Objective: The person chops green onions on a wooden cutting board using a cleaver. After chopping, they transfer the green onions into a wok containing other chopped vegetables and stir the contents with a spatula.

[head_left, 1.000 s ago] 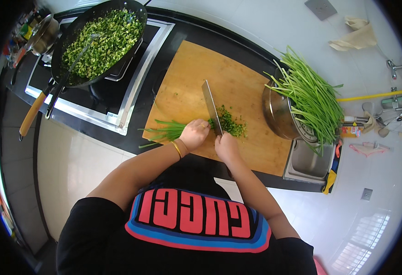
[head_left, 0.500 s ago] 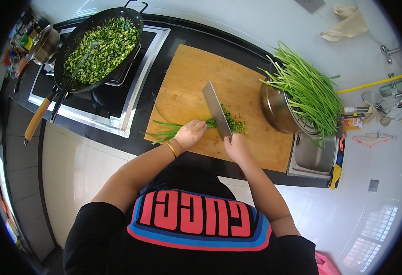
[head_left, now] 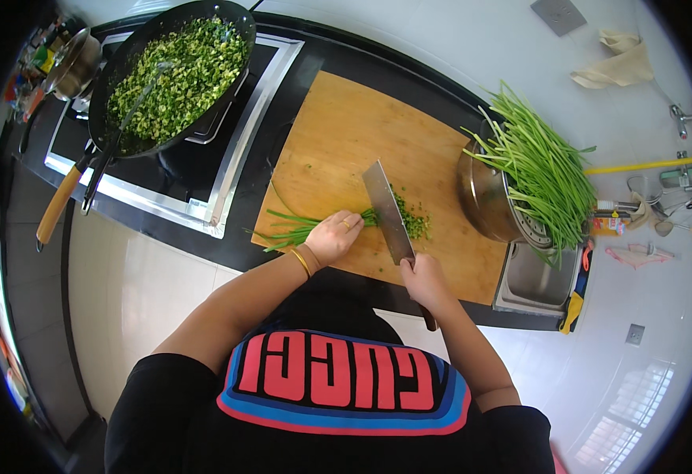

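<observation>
A wooden cutting board (head_left: 362, 134) lies on the black counter. My left hand (head_left: 332, 235) presses a bunch of long green stalks (head_left: 287, 229) flat on the board. My right hand (head_left: 425, 280) grips the handle of a broad cleaver (head_left: 387, 209), whose blade stands upright against the cut end of the stalks. A small pile of chopped green pieces (head_left: 415, 223) lies just right of the blade.
A black wok (head_left: 172, 71) full of chopped greens, with a wooden handle (head_left: 58, 205), sits on the stove at the left. A metal pot (head_left: 488, 197) heaped with uncut green stalks (head_left: 543, 170) stands right of the board, beside a small sink (head_left: 535, 280).
The cleaver has gone up and down across the stalks while my left hand fed the bunch toward the blade; the view has shifted slightly.
</observation>
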### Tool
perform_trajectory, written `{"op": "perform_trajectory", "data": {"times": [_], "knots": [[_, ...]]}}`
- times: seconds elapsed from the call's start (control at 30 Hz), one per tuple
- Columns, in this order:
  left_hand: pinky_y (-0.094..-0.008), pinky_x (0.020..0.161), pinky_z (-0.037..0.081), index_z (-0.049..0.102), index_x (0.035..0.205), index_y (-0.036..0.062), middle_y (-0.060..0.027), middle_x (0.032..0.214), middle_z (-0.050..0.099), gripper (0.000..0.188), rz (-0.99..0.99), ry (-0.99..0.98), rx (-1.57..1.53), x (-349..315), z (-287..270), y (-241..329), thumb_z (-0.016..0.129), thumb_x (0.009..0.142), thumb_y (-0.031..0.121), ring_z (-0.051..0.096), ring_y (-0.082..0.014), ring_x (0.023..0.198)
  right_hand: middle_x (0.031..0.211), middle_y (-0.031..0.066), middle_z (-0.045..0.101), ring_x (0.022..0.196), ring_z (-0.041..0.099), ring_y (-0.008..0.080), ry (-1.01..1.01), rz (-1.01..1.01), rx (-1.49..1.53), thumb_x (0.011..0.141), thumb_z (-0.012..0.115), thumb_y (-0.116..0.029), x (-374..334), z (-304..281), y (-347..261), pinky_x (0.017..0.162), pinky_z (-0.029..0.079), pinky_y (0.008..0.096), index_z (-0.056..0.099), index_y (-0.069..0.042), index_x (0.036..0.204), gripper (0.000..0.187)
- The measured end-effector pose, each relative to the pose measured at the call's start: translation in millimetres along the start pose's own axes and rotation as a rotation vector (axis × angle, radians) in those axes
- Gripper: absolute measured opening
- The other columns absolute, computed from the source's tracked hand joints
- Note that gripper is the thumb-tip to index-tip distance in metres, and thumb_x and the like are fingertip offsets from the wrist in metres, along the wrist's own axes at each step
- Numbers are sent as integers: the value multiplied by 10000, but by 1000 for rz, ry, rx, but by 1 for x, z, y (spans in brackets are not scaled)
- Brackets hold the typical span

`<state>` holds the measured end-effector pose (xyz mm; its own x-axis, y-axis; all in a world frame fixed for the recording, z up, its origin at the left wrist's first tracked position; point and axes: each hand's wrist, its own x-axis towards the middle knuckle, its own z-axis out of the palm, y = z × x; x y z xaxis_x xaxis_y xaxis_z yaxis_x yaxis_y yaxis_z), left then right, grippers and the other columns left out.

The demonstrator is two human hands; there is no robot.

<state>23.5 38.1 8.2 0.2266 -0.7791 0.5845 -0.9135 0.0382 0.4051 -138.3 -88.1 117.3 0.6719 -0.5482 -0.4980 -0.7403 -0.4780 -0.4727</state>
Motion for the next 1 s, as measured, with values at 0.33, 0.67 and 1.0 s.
{"op": "perform_trajectory", "data": {"times": [0.33, 0.67, 1.0], "knots": [[-307, 734, 484, 595, 864, -16, -75, 967, 546, 170, 36, -46, 30, -1, 2, -4, 559, 726, 77, 539, -222, 867, 712, 286, 579, 699, 583, 428, -39, -34, -138, 829, 495, -165, 2, 1, -5, 641, 465, 467, 567, 85, 727, 280], [-312, 725, 489, 593, 886, -17, -90, 927, 548, 185, 2, -20, 7, 2, 0, 0, 564, 716, 50, 558, -236, 858, 590, 268, 543, 591, 580, 410, 134, -119, -10, 830, 534, -196, 32, 30, -7, 516, 439, 443, 569, 78, 705, 303], [-322, 729, 488, 598, 902, -3, -85, 922, 538, 197, -33, -32, -3, 2, -1, 0, 552, 719, 54, 556, -241, 850, 675, 274, 578, 669, 585, 423, 52, -47, -108, 832, 500, -195, 1, 10, -4, 618, 462, 469, 587, 77, 732, 303]]}}
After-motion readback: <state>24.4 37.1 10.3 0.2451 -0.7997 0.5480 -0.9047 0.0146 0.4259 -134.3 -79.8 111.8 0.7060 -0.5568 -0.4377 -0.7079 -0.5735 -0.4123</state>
